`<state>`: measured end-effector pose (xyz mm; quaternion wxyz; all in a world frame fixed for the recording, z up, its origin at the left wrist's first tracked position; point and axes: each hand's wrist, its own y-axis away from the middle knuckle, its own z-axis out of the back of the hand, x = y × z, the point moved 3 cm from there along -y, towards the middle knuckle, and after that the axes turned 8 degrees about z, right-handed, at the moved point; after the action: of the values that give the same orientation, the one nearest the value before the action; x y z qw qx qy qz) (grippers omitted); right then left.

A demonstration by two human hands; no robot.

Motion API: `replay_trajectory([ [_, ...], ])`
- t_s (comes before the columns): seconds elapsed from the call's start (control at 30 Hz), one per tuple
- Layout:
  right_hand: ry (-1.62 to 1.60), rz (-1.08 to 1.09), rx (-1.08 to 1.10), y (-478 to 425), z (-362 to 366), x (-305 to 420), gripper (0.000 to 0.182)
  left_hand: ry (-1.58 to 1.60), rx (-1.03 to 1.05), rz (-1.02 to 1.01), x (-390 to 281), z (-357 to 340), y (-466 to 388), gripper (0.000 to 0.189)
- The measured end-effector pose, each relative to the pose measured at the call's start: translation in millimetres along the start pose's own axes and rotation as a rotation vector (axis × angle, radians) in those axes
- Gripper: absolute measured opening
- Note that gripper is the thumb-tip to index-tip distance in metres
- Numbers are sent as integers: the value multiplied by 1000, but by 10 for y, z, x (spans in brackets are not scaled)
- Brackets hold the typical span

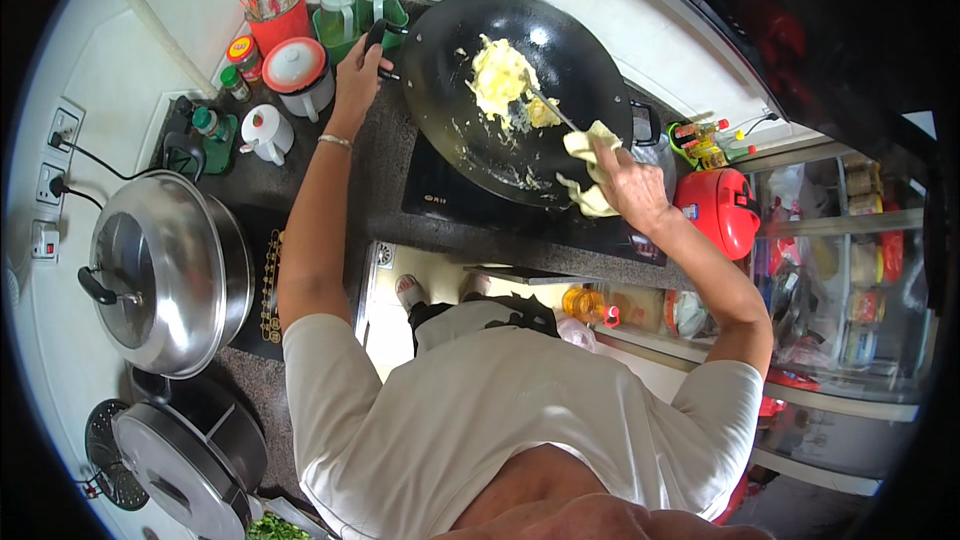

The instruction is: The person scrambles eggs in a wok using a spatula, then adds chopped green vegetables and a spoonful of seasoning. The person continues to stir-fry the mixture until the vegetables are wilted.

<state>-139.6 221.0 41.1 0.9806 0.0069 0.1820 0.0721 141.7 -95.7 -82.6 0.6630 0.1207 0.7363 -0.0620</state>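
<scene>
A large black wok (581, 52) sits tilted above the induction cooktop (465, 199). Scrambled egg (501, 79) lies in its middle, with small bits stuck along the near wall. My left hand (358, 82) grips the black loop handle (379, 31) on the wok's left side. In my right hand (636, 184) are a spatula (556, 111) and a pale yellow cloth (592, 199), the cloth bunched around the spatula's grip. The spatula's metal shaft reaches down into the egg, and its blade is mostly hidden there.
Left of the wok stand a red chopstick holder (279, 24), a lidded enamel mug (300, 79) and a white teapot (266, 133). A steel lidded pot (169, 270) occupies the left counter. To the right are a red rice cooker (718, 211) and sauce bottles (709, 142).
</scene>
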Motion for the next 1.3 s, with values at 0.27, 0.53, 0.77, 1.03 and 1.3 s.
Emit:
replay_trajectory([
  [0.27,338,293,-25,657,325,99,69,-44,-15,23,1,37,37,41],
  [0.53,350,246,271,981,621,-44,69,-59,12,29,13,28,-1,41],
  [0.77,359,289,123,798,949,24,66,-68,35,10,34,50,-37,41],
  [1.03,-658,-370,740,477,954,-431,66,-94,14,7,29,74,-21,41],
  [1.3,-1271,-664,678,266,505,-711,34,-78,26,28,44,96,-37,42],
])
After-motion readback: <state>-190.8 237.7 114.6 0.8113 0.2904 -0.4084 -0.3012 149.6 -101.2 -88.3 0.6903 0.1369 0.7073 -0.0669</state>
